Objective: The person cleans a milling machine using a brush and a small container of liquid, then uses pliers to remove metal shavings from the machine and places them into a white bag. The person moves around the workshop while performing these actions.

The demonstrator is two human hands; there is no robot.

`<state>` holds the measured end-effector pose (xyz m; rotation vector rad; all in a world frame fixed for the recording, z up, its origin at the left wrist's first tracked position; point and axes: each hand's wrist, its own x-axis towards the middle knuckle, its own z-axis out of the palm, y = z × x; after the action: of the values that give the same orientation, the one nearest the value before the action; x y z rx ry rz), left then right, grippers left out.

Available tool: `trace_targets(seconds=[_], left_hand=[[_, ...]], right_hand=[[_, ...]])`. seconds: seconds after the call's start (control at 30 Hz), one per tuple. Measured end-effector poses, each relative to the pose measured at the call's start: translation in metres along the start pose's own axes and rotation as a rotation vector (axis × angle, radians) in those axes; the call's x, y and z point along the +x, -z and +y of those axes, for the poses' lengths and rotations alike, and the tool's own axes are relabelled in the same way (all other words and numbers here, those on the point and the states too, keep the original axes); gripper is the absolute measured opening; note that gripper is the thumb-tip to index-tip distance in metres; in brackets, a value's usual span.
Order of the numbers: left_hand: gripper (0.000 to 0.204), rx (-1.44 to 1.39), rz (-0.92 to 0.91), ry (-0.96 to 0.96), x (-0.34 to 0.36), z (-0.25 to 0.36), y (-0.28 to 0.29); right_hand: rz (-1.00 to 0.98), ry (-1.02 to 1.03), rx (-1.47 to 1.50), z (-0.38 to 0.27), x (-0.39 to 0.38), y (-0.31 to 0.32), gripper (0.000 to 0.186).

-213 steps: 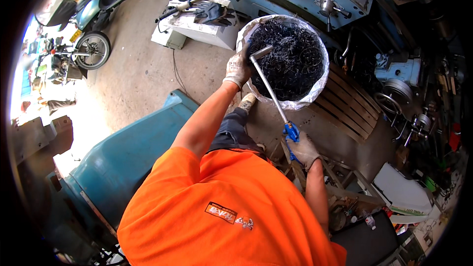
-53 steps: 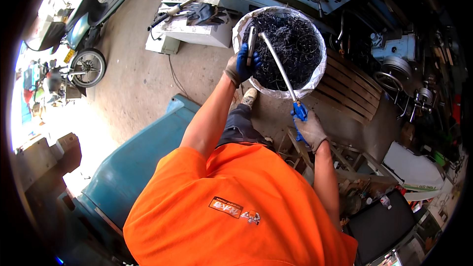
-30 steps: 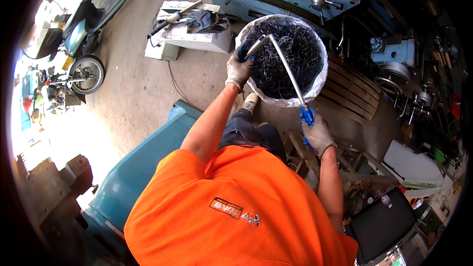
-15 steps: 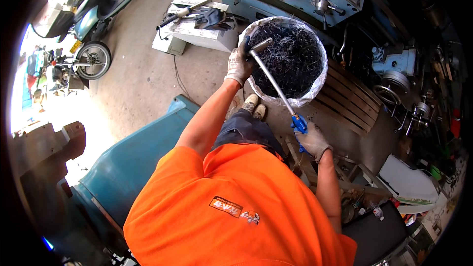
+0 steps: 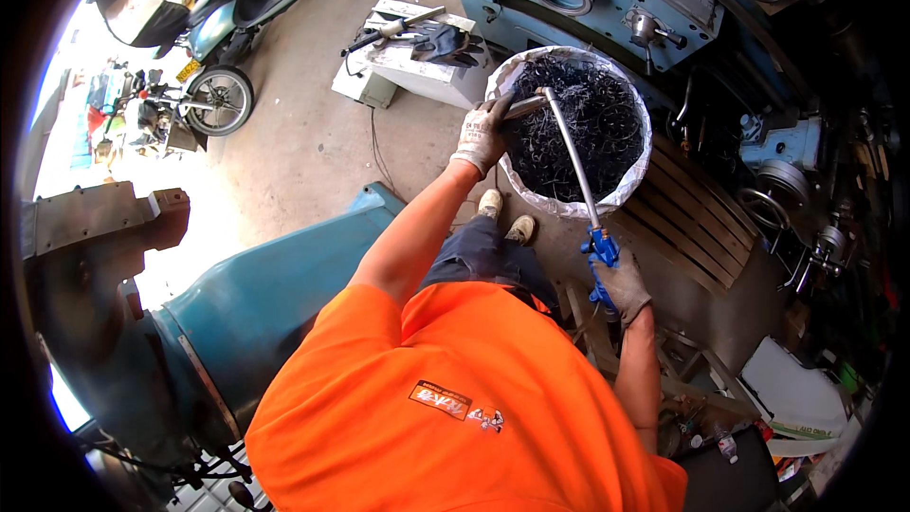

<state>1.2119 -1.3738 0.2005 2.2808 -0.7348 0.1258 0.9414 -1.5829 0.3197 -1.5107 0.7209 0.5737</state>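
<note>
My left hand (image 5: 482, 136), in a pale, dirty work glove with dark fingertips, is closed around one end of a short metal bar-shaped part (image 5: 527, 107). The part juts out over a bin of dark curly metal shavings (image 5: 578, 137). My gloved right hand (image 5: 621, 284) grips the blue handle of an air blow gun (image 5: 572, 147) in front of the bin. Its long silver tube slants up and left across the shavings. The bent tip of the tube sits by the free end of the part. My fingers hide the held end.
A white-lined rim (image 5: 630, 180) edges the bin. Behind stands a blue machine (image 5: 607, 14) with handwheels. A white box (image 5: 427, 71) carrying tools and a glove stands back left, a wooden pallet (image 5: 692, 218) right. A blue-green machine housing (image 5: 275, 261) is near my left arm.
The blow gun's tip has moved along the metal part, from near my left fingers to its free end. The whole view has shifted, so things appear farther right and lower.
</note>
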Motion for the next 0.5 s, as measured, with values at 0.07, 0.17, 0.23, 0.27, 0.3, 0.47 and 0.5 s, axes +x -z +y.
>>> trace_targets(seconds=[0.07,0.17,0.23,0.27,0.3,0.47,0.5], left_hand=[[0.059,0.0,-0.014,0.078,0.002,0.003,0.004],[0.049,-0.088,0.067,0.062,0.007,-0.005,0.004],[0.044,-0.1,0.046,0.085,0.008,-0.007,0.004],[0.042,-0.096,0.032,0.068,0.012,-0.005,0.005],[0.041,-0.073,0.003,0.067,0.015,-0.005,0.005],[0.037,-0.117,-0.06,-0.091,0.034,-0.009,-0.01],[0.037,-0.11,-0.115,-0.075,0.035,-0.015,-0.013]], right_hand=[[-0.036,0.029,0.038,0.005,-0.005,-0.001,0.026],[0.001,-0.025,0.051,0.014,-0.004,-0.001,0.034],[0.016,-0.039,0.015,0.029,0.001,-0.002,0.038],[0.005,-0.021,-0.017,0.04,0.005,-0.005,0.038],[-0.01,-0.005,-0.049,0.039,0.003,-0.01,0.038],[0.165,0.173,0.088,0.037,0.015,-0.026,0.036],[0.185,0.282,0.065,0.027,0.012,-0.035,0.037]])
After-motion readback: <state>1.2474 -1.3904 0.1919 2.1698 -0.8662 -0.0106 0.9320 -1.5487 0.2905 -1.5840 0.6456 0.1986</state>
